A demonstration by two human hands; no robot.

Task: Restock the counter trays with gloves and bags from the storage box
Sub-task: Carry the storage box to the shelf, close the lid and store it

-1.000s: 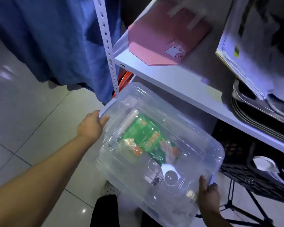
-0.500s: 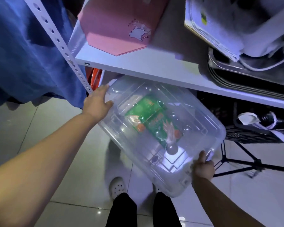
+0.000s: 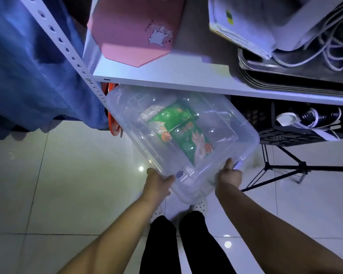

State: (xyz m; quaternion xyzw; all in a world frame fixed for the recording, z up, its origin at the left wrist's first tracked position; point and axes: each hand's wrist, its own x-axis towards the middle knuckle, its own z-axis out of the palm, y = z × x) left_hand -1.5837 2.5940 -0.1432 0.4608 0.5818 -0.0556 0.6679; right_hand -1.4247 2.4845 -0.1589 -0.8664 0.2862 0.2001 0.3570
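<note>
Fetch step: both hands grip the near end of the clear lidded storage box (image 3: 186,135). Left hand (image 3: 156,184) at 7 o'clock of the box, fingers clamped on the near-left rim; right hand (image 3: 229,176) at 5 o'clock, fingers clamped on the near-right corner. Box tilted, its far end under the white shelf (image 3: 166,78), the rest over the tiled floor (image 3: 67,175). Lid on. Green glove packets (image 3: 178,133) lie inside, mid-box. No counter trays or worktop in view. Black crate (image 3: 281,125) at 3 o'clock of the box. Next, by my read: get the box free of the shelf edge, keep it level, carry it to the trays, unlatch the lid.
</note>
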